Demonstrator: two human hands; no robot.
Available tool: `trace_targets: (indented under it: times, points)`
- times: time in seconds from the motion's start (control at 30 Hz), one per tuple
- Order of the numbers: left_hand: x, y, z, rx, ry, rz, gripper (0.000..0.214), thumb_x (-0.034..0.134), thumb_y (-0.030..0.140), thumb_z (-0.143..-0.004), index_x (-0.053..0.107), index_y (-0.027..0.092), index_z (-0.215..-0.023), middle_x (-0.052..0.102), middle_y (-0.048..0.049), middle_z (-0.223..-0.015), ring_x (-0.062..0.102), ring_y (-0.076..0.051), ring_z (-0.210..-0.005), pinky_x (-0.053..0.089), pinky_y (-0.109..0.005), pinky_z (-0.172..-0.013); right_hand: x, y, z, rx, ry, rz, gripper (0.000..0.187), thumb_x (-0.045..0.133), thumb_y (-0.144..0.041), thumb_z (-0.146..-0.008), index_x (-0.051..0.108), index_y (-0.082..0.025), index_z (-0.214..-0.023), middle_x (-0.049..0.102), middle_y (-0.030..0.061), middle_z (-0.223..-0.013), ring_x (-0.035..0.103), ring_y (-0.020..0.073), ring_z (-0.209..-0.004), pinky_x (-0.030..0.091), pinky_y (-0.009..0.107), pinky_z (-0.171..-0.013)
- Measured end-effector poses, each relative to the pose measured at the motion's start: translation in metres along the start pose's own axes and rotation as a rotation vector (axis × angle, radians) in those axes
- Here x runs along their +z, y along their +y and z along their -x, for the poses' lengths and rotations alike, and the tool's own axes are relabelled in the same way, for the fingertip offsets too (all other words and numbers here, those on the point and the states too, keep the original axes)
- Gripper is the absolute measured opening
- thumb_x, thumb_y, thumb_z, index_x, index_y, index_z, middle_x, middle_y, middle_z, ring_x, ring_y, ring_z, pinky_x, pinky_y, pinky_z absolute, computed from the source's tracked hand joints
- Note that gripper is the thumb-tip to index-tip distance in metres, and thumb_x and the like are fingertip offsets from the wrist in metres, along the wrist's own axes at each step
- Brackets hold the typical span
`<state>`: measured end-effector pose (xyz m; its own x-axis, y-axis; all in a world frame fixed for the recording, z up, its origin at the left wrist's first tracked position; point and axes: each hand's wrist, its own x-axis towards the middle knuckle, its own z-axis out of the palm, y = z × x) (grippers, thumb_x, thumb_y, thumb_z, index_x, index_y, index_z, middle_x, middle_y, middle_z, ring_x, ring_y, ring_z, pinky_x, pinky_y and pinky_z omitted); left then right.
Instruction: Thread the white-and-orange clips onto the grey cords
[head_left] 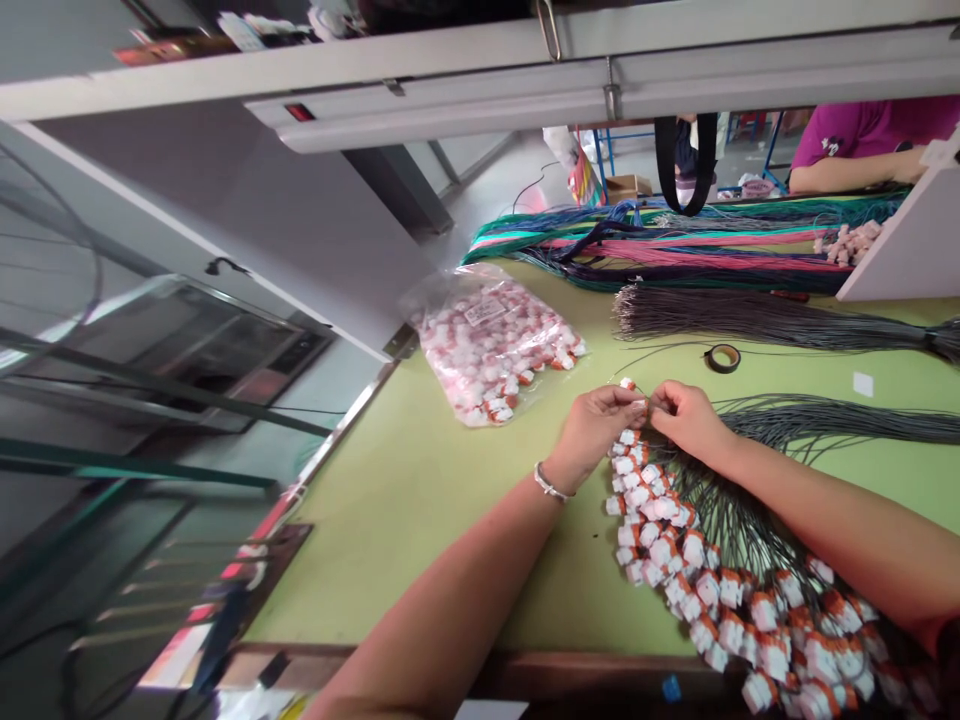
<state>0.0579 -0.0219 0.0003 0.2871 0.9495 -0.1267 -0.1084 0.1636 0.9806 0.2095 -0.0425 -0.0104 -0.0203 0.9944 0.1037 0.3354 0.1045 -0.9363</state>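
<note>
My left hand (pixel 596 425) and my right hand (pixel 686 418) meet over the green table (pixel 420 500), fingers pinched together. The left pinches a small white-and-orange connector (pixel 628 384); the right pinches a thin grey wire (pixel 664 400) at the same spot. Below them lies a fan of grey wires ending in several white-and-orange connectors (pixel 697 560). A bracelet sits on my left wrist.
A clear bag of connectors (pixel 491 345) lies left of the hands. A tape roll (pixel 724 357), grey wire bundles (pixel 772 318) and coloured wire bundles (pixel 675 245) lie beyond. Another person in a purple shirt (pixel 862 140) sits at the far right. A grey frame hangs overhead.
</note>
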Motion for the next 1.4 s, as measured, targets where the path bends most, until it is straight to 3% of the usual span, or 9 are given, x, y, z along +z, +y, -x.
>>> trace_targets:
  times: [0.17, 0.53, 0.77, 0.87, 0.93, 1.03, 1.1, 1.23, 1.4]
  points:
    - [-0.001, 0.003, 0.002, -0.027, -0.009, 0.067, 0.026, 0.079, 0.029, -0.06, 0.068, 0.011, -0.075, 0.069, -0.0023, -0.068, 0.063, -0.009, -0.059, 0.053, -0.023, -0.065, -0.003, -0.007, 0.002, 0.116, 0.011, -0.119, 0.008, 0.052, -0.027, -0.063, 0.049, -0.019, -0.062, 0.041, -0.0069, -0.049, 0.039, 0.008, -0.042, 0.032, 0.022, -0.041]
    - [0.005, 0.0, -0.001, -0.015, 0.016, 0.066, 0.024, 0.08, 0.028, -0.057, 0.067, 0.012, -0.07, 0.066, -0.0009, -0.06, 0.058, -0.009, -0.054, 0.05, -0.023, -0.06, 0.002, 0.001, -0.002, 0.028, 0.036, 0.044, 0.008, 0.051, -0.025, -0.063, 0.046, -0.019, -0.058, 0.045, -0.0047, -0.05, 0.038, 0.009, -0.047, 0.029, 0.022, -0.045]
    - [-0.003, 0.001, 0.004, 0.039, -0.084, -0.015, 0.028, 0.078, 0.034, -0.061, 0.068, 0.013, -0.075, 0.067, -0.0026, -0.066, 0.06, -0.011, -0.061, 0.049, -0.026, -0.066, -0.007, -0.009, -0.002, 0.02, 0.088, -0.11, 0.011, 0.06, -0.028, -0.064, 0.056, -0.018, -0.067, 0.05, -0.0034, -0.056, 0.044, 0.0105, -0.053, 0.037, 0.024, -0.051]
    - [-0.021, 0.009, 0.008, 0.12, -0.203, -0.264, 0.025, 0.072, 0.037, -0.069, 0.07, 0.014, -0.079, 0.069, -0.0071, -0.074, 0.061, -0.015, -0.067, 0.049, -0.028, -0.068, -0.015, -0.017, -0.002, 0.07, 0.107, -0.299, 0.019, 0.066, -0.034, -0.065, 0.058, -0.018, -0.072, 0.055, -0.0016, -0.06, 0.049, 0.0115, -0.055, 0.042, 0.026, -0.055]
    - [-0.038, 0.016, 0.005, 0.262, -0.167, -0.536, 0.022, 0.066, 0.037, -0.075, 0.071, 0.016, -0.082, 0.069, -0.0094, -0.084, 0.061, -0.018, -0.076, 0.048, -0.031, -0.074, -0.018, -0.02, -0.001, 0.114, 0.02, -0.398, 0.023, 0.069, -0.037, -0.065, 0.059, -0.018, -0.073, 0.053, -0.0027, -0.056, 0.046, 0.0102, -0.049, 0.041, 0.026, -0.051]
    - [-0.071, 0.022, -0.008, 0.443, 0.302, -1.019, 0.025, 0.054, 0.034, -0.083, 0.07, 0.017, -0.092, 0.066, -0.0126, -0.099, 0.056, -0.025, -0.095, 0.042, -0.039, -0.089, -0.019, -0.019, -0.001, 0.12, -0.065, -0.431, 0.024, 0.071, -0.037, -0.065, 0.061, -0.017, -0.075, 0.05, -0.0043, -0.056, 0.041, 0.0073, -0.044, 0.035, 0.023, -0.045]
    - [-0.092, 0.022, -0.019, 0.387, 0.44, -1.348, 0.028, 0.048, 0.029, -0.085, 0.07, 0.013, -0.094, 0.064, -0.017, -0.099, 0.05, -0.031, -0.105, 0.037, -0.044, -0.093, -0.019, -0.018, -0.002, 0.099, -0.056, -0.453, 0.023, 0.068, -0.035, -0.068, 0.064, -0.016, -0.08, 0.052, -0.0031, -0.061, 0.043, 0.0074, -0.049, 0.035, 0.023, -0.048]
    - [-0.115, 0.016, -0.035, 0.27, 0.309, -1.658, 0.029, 0.042, 0.019, -0.084, 0.07, 0.011, -0.088, 0.063, -0.0184, -0.088, 0.05, -0.033, -0.1, 0.038, -0.042, -0.087, -0.018, -0.016, -0.005, 0.078, -0.003, -0.467, 0.025, 0.06, -0.035, -0.074, 0.067, -0.014, -0.087, 0.053, -0.0021, -0.062, 0.048, 0.0092, -0.057, 0.038, 0.024, -0.055]
    - [-0.112, 0.013, -0.036, 0.331, 0.246, -1.744, 0.039, 0.036, 0.01, -0.081, 0.066, 0.011, -0.105, 0.063, -0.0176, -0.091, 0.051, -0.031, -0.095, 0.037, -0.04, -0.085, -0.014, -0.016, -0.004, 0.139, -0.028, -0.386, 0.032, 0.057, -0.034, -0.074, 0.061, -0.016, -0.1, 0.062, -0.0019, -0.066, 0.042, 0.0073, -0.046, 0.035, 0.023, -0.047]
